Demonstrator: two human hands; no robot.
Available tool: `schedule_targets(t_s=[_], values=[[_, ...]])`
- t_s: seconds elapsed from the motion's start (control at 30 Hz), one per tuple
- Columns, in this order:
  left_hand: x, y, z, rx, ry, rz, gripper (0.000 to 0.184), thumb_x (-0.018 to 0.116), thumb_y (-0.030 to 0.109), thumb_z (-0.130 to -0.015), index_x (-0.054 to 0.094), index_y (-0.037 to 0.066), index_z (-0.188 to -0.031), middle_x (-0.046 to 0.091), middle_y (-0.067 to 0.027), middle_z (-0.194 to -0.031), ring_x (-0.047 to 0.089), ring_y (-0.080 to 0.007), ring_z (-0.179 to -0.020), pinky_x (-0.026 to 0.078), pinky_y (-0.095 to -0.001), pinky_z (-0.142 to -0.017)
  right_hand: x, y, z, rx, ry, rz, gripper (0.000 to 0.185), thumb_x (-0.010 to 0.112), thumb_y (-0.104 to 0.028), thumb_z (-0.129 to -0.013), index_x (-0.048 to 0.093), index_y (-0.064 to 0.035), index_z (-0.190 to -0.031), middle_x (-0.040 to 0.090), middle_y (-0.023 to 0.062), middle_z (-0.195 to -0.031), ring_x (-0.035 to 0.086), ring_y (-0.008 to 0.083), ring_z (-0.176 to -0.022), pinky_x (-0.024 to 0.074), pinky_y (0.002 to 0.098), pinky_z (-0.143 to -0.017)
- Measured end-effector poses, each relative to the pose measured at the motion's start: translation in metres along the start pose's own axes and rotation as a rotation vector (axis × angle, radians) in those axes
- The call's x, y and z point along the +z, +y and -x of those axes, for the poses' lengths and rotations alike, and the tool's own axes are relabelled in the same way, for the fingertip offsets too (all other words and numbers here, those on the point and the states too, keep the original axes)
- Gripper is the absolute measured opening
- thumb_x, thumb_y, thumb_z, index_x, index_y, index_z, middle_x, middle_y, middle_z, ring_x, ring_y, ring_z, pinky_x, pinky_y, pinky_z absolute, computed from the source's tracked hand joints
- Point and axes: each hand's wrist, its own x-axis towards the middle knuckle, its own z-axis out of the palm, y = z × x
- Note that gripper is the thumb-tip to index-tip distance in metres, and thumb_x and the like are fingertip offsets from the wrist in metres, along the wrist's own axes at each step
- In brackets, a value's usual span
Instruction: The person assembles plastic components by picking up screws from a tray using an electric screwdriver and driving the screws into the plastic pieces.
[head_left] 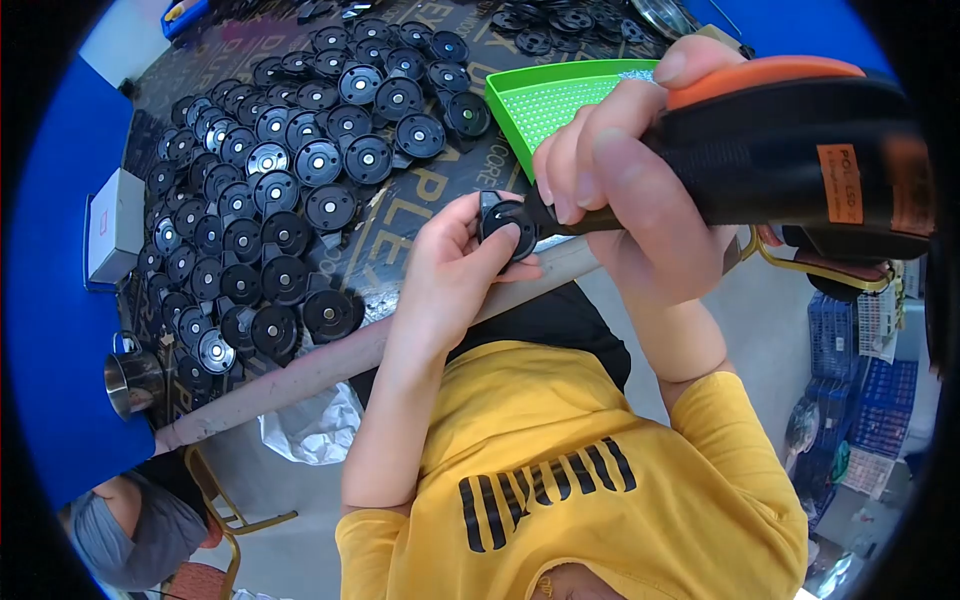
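Note:
My left hand pinches a round black plastic part between thumb and fingers, above the table's front edge. My right hand is wrapped round a black and orange electric screwdriver. The tool's narrow front end points left and meets the top of the black part; its very tip is hidden. Just behind my right hand lies a green tray with small shiny pieces in its far corner, too small to name. Many similar black discs with metal centres cover the table to the left.
More black parts lie at the back. A white box and a metal cup stand by the left edge. Another person's sleeve shows lower left. Blue baskets are stacked at right. A pale rail edges the table.

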Motion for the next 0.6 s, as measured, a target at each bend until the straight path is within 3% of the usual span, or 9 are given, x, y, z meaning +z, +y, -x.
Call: schedule_targets(t_s=[0.07,0.1,0.17,0.5,0.57,0.6], values=[[0.000,0.000,0.000,0.000,-0.012,0.000,0.019,0.048,0.000,-0.084,0.048,-0.004,-0.103,0.055,-0.0065,-0.086,0.059,-0.0119,-0.072,0.053,-0.0217,-0.063,0.017,-0.014,0.000,0.146,0.259,0.050,0.036,0.041,0.004,-0.079,0.029,-0.0086,-0.110,0.045,0.0051,-0.068,0.047,0.0145,-0.054,0.0409,0.0297,-0.055],[0.000,0.000,0.000,0.000,-0.012,0.001,0.019,0.048,0.000,-0.084,0.048,-0.004,-0.103,0.055,-0.0065,-0.086,0.059,-0.0119,-0.072,0.053,-0.0217,-0.063,0.010,-0.009,0.000,0.147,0.258,0.050,0.036,0.041,0.004,-0.079,0.029,-0.0086,-0.110,0.045,0.0051,-0.068,0.047,0.0145,-0.054,0.0409,0.0297,-0.055],[0.001,0.001,0.001,-0.003,-0.003,-0.005,0.018,0.048,0.000,-0.084,0.048,-0.003,-0.102,0.055,-0.0064,-0.086,0.059,-0.0113,-0.072,0.053,-0.0217,-0.063,-0.006,0.006,0.000,-0.008,0.029,-0.023,0.036,0.042,0.004,-0.079,0.029,-0.0082,-0.110,0.045,0.0050,-0.068,0.047,0.0144,-0.054,0.0410,0.0294,-0.055],[-0.001,0.001,0.001,-0.021,-0.024,-0.023,0.016,0.047,0.001,-0.085,0.048,-0.003,-0.100,0.055,-0.0058,-0.086,0.058,-0.0104,-0.072,0.052,-0.0213,-0.064,-0.006,0.010,0.002,-0.042,-0.022,0.032,0.036,0.045,0.004,-0.078,0.031,-0.0083,-0.109,0.047,0.0046,-0.070,0.048,0.0138,-0.055,0.0428,0.0294,-0.055],[-0.001,0.000,0.001,0.013,-0.031,-0.042,0.015,0.047,0.001,-0.085,0.049,-0.004,-0.099,0.055,-0.0062,-0.086,0.058,-0.0102,-0.072,0.052,-0.0215,-0.063,-0.003,0.006,0.009,0.019,0.082,0.395,0.035,0.046,0.005,-0.078,0.033,-0.0084,-0.107,0.047,0.0046,-0.069,0.048,0.0134,-0.055,0.0434,0.0294,-0.055],[-0.001,0.000,0.002,0.014,-0.030,-0.042,0.015,0.047,0.001,-0.085,0.049,-0.004,-0.099,0.055,-0.0062,-0.086,0.058,-0.0102,-0.072,0.052,-0.0215,-0.063,-0.002,0.007,0.010,0.019,0.081,0.394,0.035,0.046,0.005,-0.078,0.033,-0.0084,-0.107,0.047,0.0046,-0.069,0.048,0.0134,-0.055,0.0434,0.0294,-0.055]])
